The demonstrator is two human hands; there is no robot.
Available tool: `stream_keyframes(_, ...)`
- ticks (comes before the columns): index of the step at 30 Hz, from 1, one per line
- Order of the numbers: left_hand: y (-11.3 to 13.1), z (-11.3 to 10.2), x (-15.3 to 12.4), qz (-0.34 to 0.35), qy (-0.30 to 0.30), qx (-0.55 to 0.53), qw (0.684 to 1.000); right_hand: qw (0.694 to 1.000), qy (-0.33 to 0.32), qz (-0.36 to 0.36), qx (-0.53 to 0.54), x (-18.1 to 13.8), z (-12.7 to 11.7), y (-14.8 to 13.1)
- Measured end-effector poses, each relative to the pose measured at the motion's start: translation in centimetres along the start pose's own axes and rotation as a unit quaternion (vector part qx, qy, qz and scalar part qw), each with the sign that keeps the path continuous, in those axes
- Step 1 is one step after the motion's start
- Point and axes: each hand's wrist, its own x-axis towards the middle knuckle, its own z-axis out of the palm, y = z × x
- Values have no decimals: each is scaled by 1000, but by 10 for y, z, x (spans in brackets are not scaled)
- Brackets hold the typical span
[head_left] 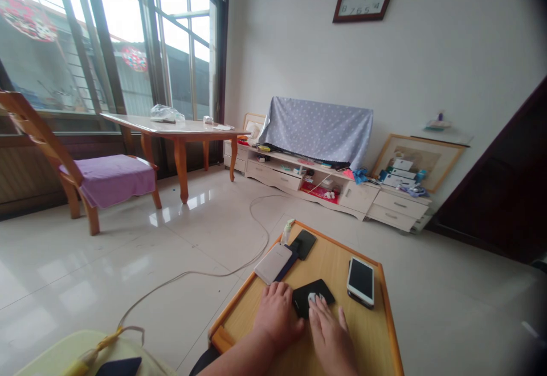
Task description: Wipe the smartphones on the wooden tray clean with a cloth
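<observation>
A black smartphone [323, 290] lies face up on a small wooden table. My left hand [277, 314] rests palm down at its left end, fingers together and thumb below, steadying that edge. My right hand [331, 330] presses a small white wipe [311, 297] onto the dark screen with its fingertips. Further back on the tabletop lie a silver phone [273, 263], partly over a dark blue item, and another black phone [306, 244]. A small clear spray bottle [288, 231] stands at the far corner. On the right is a white phone [361, 281] with a dark screen, resting on a dark item.
The small table has a raised wooden rim [387, 307]. A pale cable [188, 273] runs over the tiled floor to a light yellow seat [81, 353] at lower left. Beyond stand a chair [111, 179], a dining table [171, 128] and a low white cabinet [273, 174].
</observation>
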Motion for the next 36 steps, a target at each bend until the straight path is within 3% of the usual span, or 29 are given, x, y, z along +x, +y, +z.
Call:
stream_keyframes(5, -1, 4, 0, 0, 17, -8, 1000, 998, 33, 49, -32, 16, -5, 22)
stream_keyframes(13, -4, 5, 1, 8, 20, -10, 1000, 999, 3, -46, -2, -9, 5, -8)
stream_keyframes(20, -1, 5, 0, 2, 26, -12, 1000, 999, 31, 35, 15, 16, -9, 20)
stream_keyframes(24, -1, 4, 1, 2, 20, -7, 1000, 999, 35, 25, 31, 8, -4, -2)
stream_keyframes(30, -5, 3, 2, 13, 10, 2, 1000, 995, -24, -15, 96, -12, -2, -39)
stream_keyframes(36, 0, 2, 0, 0, 18, -2, 1000, 997, 26, 24, 71, 5, -8, -11)
